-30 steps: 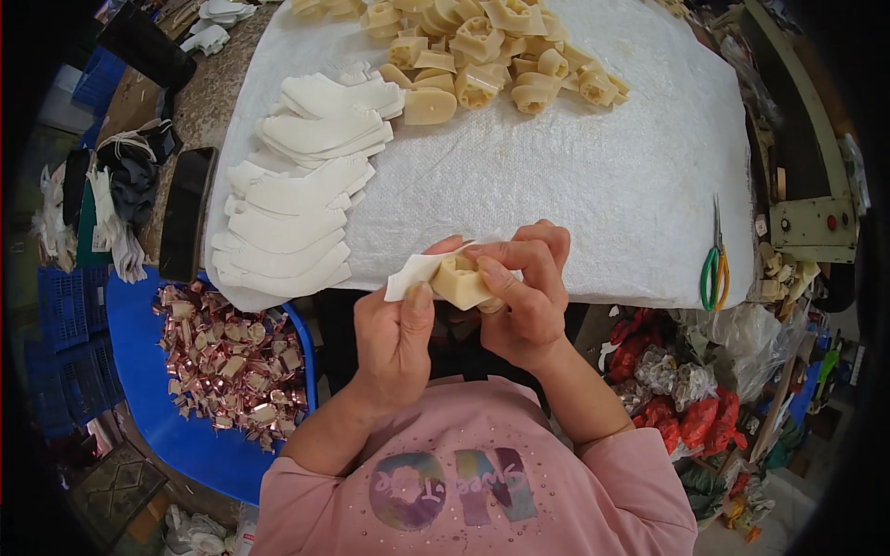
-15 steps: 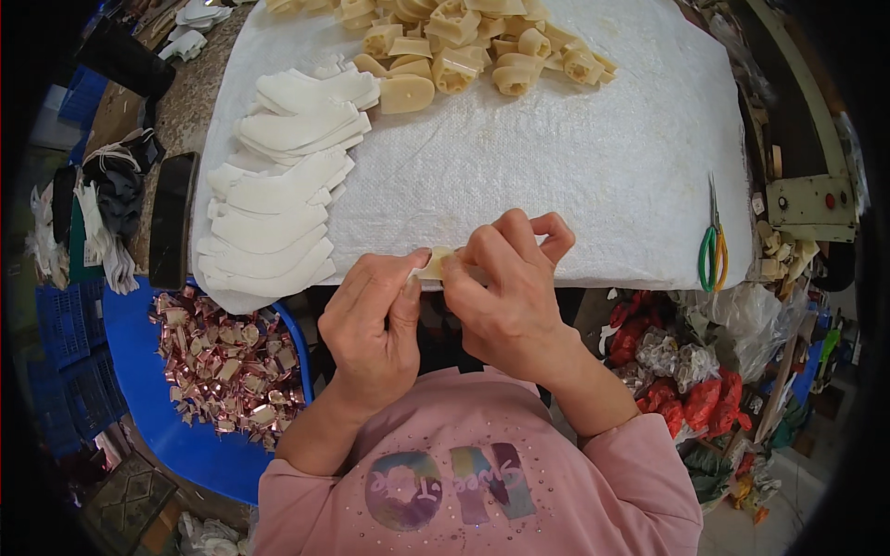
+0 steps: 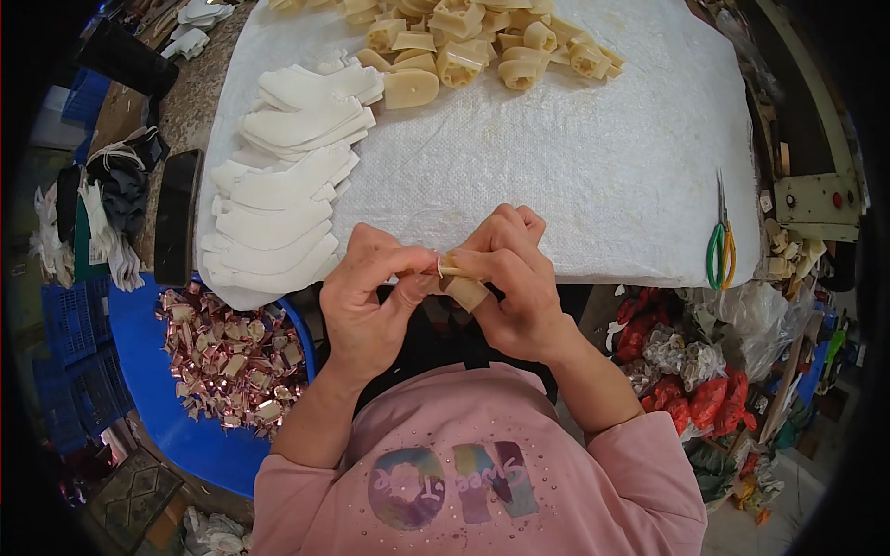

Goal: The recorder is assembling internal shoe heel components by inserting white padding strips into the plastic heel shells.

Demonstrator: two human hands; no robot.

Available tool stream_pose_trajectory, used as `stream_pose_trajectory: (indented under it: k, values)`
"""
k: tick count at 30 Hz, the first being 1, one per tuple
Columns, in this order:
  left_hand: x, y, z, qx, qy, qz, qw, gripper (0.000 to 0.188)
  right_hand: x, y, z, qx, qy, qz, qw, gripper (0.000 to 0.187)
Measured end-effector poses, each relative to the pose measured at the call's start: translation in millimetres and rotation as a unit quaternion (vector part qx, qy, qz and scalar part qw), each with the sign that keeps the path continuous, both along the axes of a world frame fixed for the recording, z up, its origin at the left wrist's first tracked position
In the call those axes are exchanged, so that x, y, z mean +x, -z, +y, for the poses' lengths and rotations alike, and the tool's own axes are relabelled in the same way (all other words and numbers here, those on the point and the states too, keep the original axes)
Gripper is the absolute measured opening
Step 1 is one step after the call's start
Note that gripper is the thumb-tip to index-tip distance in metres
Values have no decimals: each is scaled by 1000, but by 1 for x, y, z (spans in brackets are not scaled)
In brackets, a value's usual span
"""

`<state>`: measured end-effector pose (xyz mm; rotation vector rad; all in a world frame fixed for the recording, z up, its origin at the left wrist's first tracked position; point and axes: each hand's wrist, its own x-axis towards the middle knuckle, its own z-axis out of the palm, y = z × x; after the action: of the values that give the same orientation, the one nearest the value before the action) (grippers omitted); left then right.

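Note:
Just off the table's near edge, a small beige plastic piece [image 3: 467,293], which looks like a shoe heel, is held between my two hands. My left hand [image 3: 367,301] pinches with thumb and forefinger at its left end, where a thin white edge [image 3: 440,266] shows. My right hand [image 3: 517,289] grips the other side, fingers curled over the top and thumb below. Fingers cover much of the piece. Left of my hands, curved white cut pieces [image 3: 278,227] lie in overlapping rows. A heap of similar beige heels [image 3: 461,65] sits at the far side.
A white woven sheet [image 3: 575,157] covers the table. Scissors [image 3: 720,246] with green and orange handles lie at its right edge, a phone [image 3: 176,218] at the left. A blue tub [image 3: 199,454] below holds shiny pink pieces [image 3: 232,361]. Red and clear plastic bags [image 3: 705,403] lie lower right.
The beige heel has been turned and tilted, so more of it shows below my fingers. My right hand has rotated, its fingers folding in closer to my left hand.

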<state>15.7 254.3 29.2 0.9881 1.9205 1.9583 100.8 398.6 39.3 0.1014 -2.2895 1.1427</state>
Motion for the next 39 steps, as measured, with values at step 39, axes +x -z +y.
stream_pose_trajectory:
  k: [39]
  values:
    - [9,-7,1,20,0,294,956,20,33,2,-24,-564,14,-66,823,23]
